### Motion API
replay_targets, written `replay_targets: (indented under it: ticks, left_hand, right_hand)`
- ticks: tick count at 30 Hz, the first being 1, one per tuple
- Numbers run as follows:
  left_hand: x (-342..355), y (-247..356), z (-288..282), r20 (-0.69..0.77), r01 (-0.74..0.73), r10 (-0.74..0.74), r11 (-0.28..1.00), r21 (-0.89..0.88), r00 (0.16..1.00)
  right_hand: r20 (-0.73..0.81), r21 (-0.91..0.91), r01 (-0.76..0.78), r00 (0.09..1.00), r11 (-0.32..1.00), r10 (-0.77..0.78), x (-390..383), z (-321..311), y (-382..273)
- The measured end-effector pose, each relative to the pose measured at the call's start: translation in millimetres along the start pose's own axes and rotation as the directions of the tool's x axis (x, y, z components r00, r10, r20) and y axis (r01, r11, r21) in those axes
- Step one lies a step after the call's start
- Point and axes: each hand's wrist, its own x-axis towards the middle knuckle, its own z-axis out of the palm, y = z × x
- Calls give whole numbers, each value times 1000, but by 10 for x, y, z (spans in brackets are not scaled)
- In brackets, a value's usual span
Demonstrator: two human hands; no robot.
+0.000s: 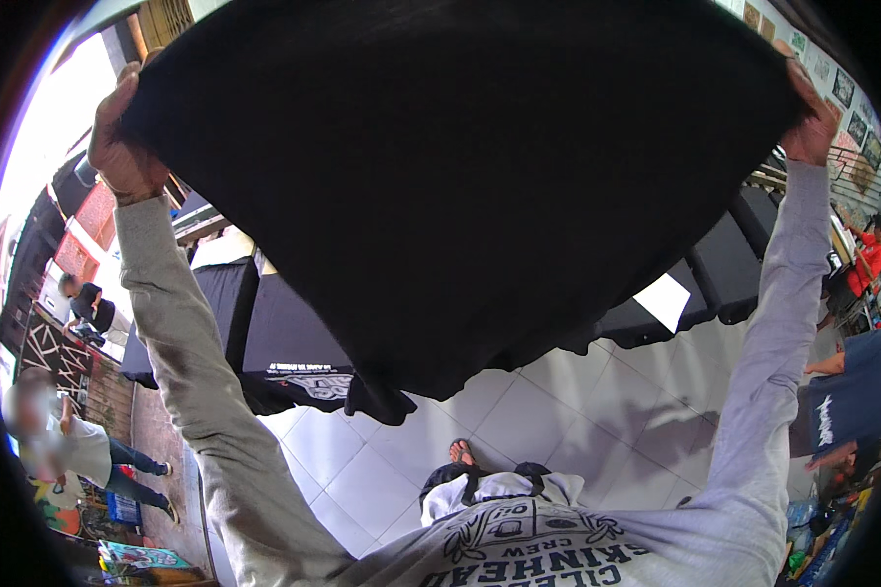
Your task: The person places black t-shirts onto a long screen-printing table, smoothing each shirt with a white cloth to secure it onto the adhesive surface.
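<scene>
A large black cloth (460,176) is stretched up in front of me, filling the upper middle of the view. My left hand (125,137) grips it at its left side and my right hand (803,108) at its right side, both arms raised. Below and behind it, dark printed fabric (294,342) lies over a rack, with more dark cloth and a white panel (661,298) to the right; the rest of that is hidden by the held cloth.
A person in a dark top (90,303) and another in a white shirt (86,450) are at the left. At the right are a person in red (866,259) and one in a blue shirt (852,391). A grey tiled floor (597,421) spreads below.
</scene>
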Motion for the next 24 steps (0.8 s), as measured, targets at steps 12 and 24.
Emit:
replay_targets:
  ticks: [12, 24]
  left_hand:
    - [-987, 376, 514, 36, 270, -267, 952, -146, 963]
    - [-2372, -39, 2104, 457, 339, -240, 929, -148, 857]
  right_hand:
    - [-241, -957, -227, 969, 179, -61, -1188, 595, -709]
    - [190, 332, -120, 980, 936, 58, -2738, 1022, -523]
